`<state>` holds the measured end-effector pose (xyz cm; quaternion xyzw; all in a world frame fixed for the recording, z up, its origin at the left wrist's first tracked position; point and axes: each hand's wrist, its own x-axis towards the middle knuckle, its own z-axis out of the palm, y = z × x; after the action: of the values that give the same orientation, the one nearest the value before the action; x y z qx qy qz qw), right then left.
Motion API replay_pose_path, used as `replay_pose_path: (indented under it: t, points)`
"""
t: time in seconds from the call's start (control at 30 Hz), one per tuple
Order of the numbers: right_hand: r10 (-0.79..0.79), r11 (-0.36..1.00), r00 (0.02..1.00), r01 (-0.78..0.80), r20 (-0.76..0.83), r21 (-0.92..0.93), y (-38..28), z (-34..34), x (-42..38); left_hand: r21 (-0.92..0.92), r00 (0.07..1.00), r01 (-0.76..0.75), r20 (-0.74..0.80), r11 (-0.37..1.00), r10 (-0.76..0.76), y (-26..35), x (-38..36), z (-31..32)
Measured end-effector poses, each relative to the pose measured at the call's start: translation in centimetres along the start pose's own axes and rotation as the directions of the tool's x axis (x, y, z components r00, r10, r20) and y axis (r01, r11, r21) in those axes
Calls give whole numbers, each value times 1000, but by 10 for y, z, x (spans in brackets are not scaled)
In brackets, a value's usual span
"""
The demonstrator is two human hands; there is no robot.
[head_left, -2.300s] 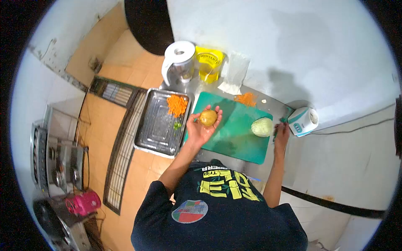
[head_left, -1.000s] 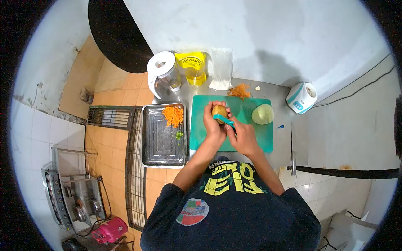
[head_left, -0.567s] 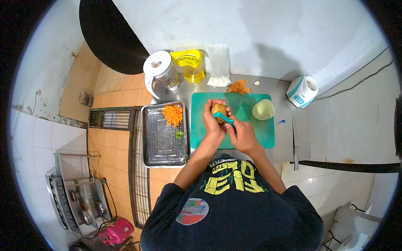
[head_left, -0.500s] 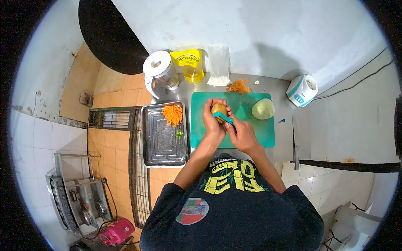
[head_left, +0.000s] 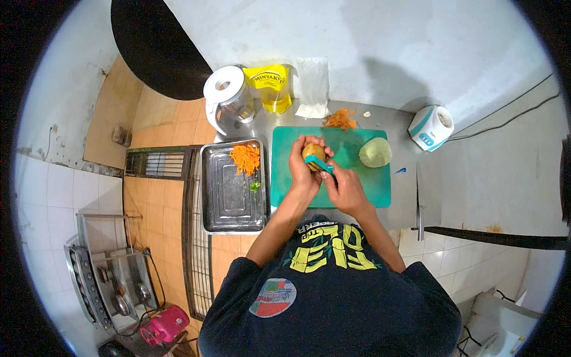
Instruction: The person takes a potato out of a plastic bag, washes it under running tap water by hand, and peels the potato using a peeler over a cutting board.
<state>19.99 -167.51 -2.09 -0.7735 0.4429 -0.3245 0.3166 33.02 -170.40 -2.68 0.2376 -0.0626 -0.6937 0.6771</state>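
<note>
Over the green cutting board [head_left: 357, 189], we are cupping the potato [head_left: 313, 152] in our left hand [head_left: 303, 160], and our right hand [head_left: 347, 189] is gripping the teal peeler [head_left: 320, 164] against it.

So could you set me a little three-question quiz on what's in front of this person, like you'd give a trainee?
1. Multiple choice: The left hand holds a potato. What does the right hand hold?
A) a knife
B) a peeler
C) a spoon

2. True or false: The cabbage sits on the green board.

3. Fill in the blank: Orange shreds and green bits both lie in the metal ____.

Key: 1: B. 2: True. 3: tray.
</note>
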Motion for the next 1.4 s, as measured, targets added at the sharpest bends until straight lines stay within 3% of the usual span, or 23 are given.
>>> replay_pose_path:
  t: [0.23,1.03,1.13,1.4]
  points:
    - [18,1000,1000,-18,-10,4,7,9,0,-5,1000,14,-15,1000,-14,3,0,1]
    - [112,950,992,-126,64,287,-1,9,5,-16,1000,-13,6,1000,13,2,6,-7]
    - [75,951,997,-76,14,299,3,15,5,-31,1000,-17,-3,999,17,2,6,-9]
    - [87,988,995,-92,48,121,0,6,5,5,999,-21,-48,1000,21,1,3,-5]
